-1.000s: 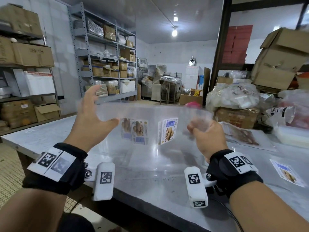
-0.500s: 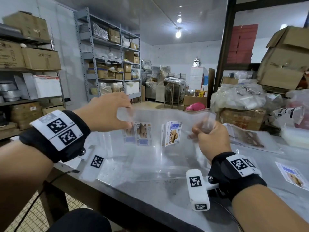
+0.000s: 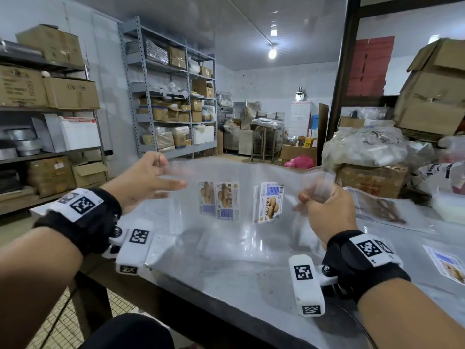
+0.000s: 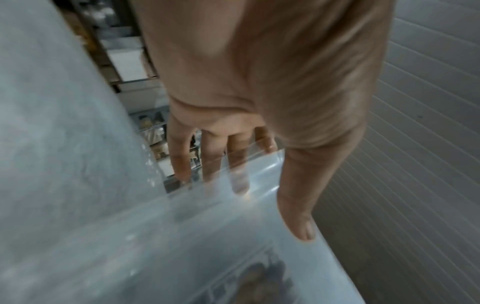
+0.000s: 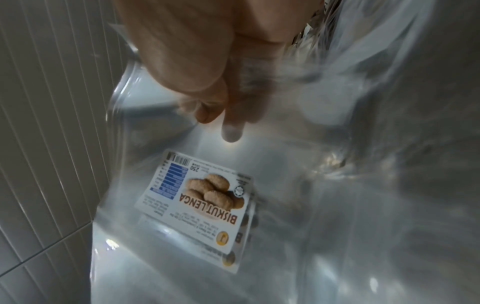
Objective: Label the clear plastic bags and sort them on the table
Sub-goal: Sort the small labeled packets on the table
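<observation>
The fingers (image 5: pixel 231 127) of the right hand (image 3: pixel 324 207) are curled, pinching the upper right edge of the clear plastic bags (image 3: pixel 241 238) against the thumb, the plastic bunched over the knuckles. The fingers (image 4: pixel 182 164) of the left hand (image 3: pixel 148 180) are straight and slightly spread at the bags' upper left corner; the thumb (image 4: pixel 298 216) lies along the plastic's edge, and whether it pinches the plastic cannot be told. Between the two hands the bags hang upright as a sheet above the grey surface (image 3: pixel 251 293), lower edge resting on it. Printed biscuit labels (image 3: pixel 268 202) show through the plastic. A loose label (image 3: pixel 445 263) lies flat on the surface, right of the right wrist. Shelves (image 3: pixel 171 96) of cardboard boxes stand behind.
</observation>
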Demonstrator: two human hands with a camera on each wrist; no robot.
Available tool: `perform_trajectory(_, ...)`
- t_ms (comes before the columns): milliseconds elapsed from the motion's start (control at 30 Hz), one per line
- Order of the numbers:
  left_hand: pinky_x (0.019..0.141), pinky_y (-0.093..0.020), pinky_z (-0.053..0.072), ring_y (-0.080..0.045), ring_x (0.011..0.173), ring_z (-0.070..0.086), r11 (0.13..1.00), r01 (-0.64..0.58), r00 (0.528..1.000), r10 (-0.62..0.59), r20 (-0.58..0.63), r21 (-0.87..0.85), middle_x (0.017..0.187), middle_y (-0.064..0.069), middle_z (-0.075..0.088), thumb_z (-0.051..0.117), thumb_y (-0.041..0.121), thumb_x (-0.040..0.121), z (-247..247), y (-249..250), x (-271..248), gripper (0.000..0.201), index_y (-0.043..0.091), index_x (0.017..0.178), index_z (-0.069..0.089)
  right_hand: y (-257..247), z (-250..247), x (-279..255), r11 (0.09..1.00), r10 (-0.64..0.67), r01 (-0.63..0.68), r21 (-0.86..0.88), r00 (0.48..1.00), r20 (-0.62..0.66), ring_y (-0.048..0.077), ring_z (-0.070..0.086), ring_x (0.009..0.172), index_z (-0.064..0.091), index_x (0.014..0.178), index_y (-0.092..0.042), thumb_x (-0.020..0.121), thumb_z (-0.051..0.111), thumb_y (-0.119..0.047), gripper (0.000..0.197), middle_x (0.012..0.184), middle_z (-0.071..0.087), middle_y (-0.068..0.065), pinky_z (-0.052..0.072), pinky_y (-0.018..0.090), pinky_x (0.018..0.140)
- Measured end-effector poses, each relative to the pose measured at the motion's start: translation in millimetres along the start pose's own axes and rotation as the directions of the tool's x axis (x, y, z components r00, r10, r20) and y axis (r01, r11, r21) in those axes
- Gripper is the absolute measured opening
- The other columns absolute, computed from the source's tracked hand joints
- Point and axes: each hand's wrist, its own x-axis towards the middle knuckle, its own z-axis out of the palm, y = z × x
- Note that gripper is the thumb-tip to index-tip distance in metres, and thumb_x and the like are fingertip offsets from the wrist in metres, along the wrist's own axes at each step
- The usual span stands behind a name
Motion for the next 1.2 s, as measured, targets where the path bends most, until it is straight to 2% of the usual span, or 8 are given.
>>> perform_trajectory(67, 0.103, -0.05, 0.048, -0.025, 0.114, 0.064, 0.994, 0.035, 0.999, -0.035, 0.002, -0.105, 0.126, -0.007, 0.066, 0.096, 0.015, 0.053, 8, -12, 8, 0.096, 0.019, 0.133, 0.044, 1, 0, 0, 1.0, -0.006, 0.006, -0.005, 1.0, 0.003, 0.012, 0.069, 0.058, 0.065, 0.087, -0.004, 0.089, 0.055, 0.016, 0.022, 0.073, 0.07, 0.005, 0.058, 0.034, 0.069)
perform_trajectory(133, 0.112, -0.052, 0.039, -0.024, 0.125, 0.06, 0.991, 0.034, 0.999, -0.03, 0.033, -0.129, 0.135, -0.005, 0.064, 0.103, 0.029, 0.047, 17, -23, 17, 0.108, 0.024, 0.141, 0.05, 2, -1, 1, 1.0, -0.004, 0.004, -0.005, 1.0, 0.002, 0.012, 0.069, 0.058, 0.065, 0.09, -0.001, 0.088, 0.055, 0.016, 0.02, 0.074, 0.07, 0.005, 0.057, 0.031, 0.066)
perform_trajectory(267, 0.117, -0.046, 0.034, -0.021, 0.119, 0.062, 0.985, -0.023, 0.998, 0.013, -0.057, -0.17, 0.122, -0.006, 0.072, 0.088, 0.011, 0.07, 35, -21, 15, 0.059, 0.011, 0.125, 0.066, 2, -1, 3, 1.0, 0.009, -0.009, 0.001, 1.0, -0.002, 0.009, 0.069, 0.058, 0.065, 0.097, 0.002, 0.09, 0.058, 0.013, 0.015, 0.082, 0.072, 0.012, 0.051, 0.016, 0.055)
perform_trajectory(500, 0.11, -0.04, 0.039, -0.022, 0.109, 0.067, 0.961, -0.038, 0.973, -0.027, -0.23, -0.275, 0.104, -0.007, 0.076, 0.081, -0.002, 0.076, 48, -32, 21, 0.044, 0.007, 0.116, 0.066, 2, -1, 3, 1.0, -0.014, 0.014, 0.004, 0.999, -0.047, 0.015, 0.074, 0.069, 0.068, 0.097, -0.011, 0.091, 0.066, 0.003, 0.016, 0.084, 0.074, 0.005, 0.057, 0.031, 0.071)
perform_trajectory(767, 0.069, -0.023, 0.038, -0.013, 0.095, 0.063, 0.969, -0.051, 0.962, -0.016, -0.271, -0.24, 0.101, 0.0, 0.072, 0.071, 0.001, 0.089, 64, -48, 8, 0.022, 0.015, 0.106, 0.068, -7, -1, -2, 0.999, -0.028, 0.029, 0.022, 0.998, -0.049, 0.005, 0.071, 0.065, 0.07, 0.089, -0.015, 0.087, 0.072, -0.002, 0.013, 0.082, 0.075, 0.002, 0.052, 0.018, 0.057)
perform_trajectory(833, 0.065, -0.023, 0.037, -0.009, 0.086, 0.061, 0.973, -0.073, 0.96, 0.009, -0.279, -0.218, 0.1, 0.002, 0.07, 0.069, 0.003, 0.09, 62, -48, 5, 0.021, 0.019, 0.103, 0.066, -5, -1, 0, 0.999, -0.028, 0.029, 0.013, 0.996, -0.084, 0.01, 0.071, 0.077, 0.069, 0.085, -0.021, 0.085, 0.073, -0.007, 0.014, 0.087, 0.074, -0.001, 0.05, 0.02, 0.062)
perform_trajectory(933, 0.068, -0.023, 0.039, -0.011, 0.092, 0.061, 0.975, -0.11, 0.95, 0.046, -0.308, -0.194, 0.103, 0.002, 0.07, 0.069, 0.006, 0.091, 60, -47, 1, 0.02, 0.016, 0.108, 0.067, -1, -2, 3, 1.0, 0.012, -0.014, -0.02, 0.995, -0.101, 0.016, 0.066, 0.092, 0.069, 0.09, -0.021, 0.084, 0.074, -0.016, 0.009, 0.094, 0.071, -0.003, 0.047, 0.027, 0.072)
perform_trajectory(1200, 0.081, -0.023, 0.043, -0.014, 0.108, 0.063, 0.948, -0.151, 0.917, 0.028, -0.399, -0.28, 0.115, 0.0, 0.069, 0.062, 0.001, 0.093, 68, -54, -8, 0.03, 0.017, 0.119, 0.06, 3, 0, 6, 0.998, 0.06, -0.062, -0.007, 0.987, -0.151, 0.023, 0.069, 0.08, 0.059, 0.093, -0.026, 0.084, 0.074, -0.022, 0.018, 0.089, 0.068, -0.002, 0.054, 0.038, 0.077)
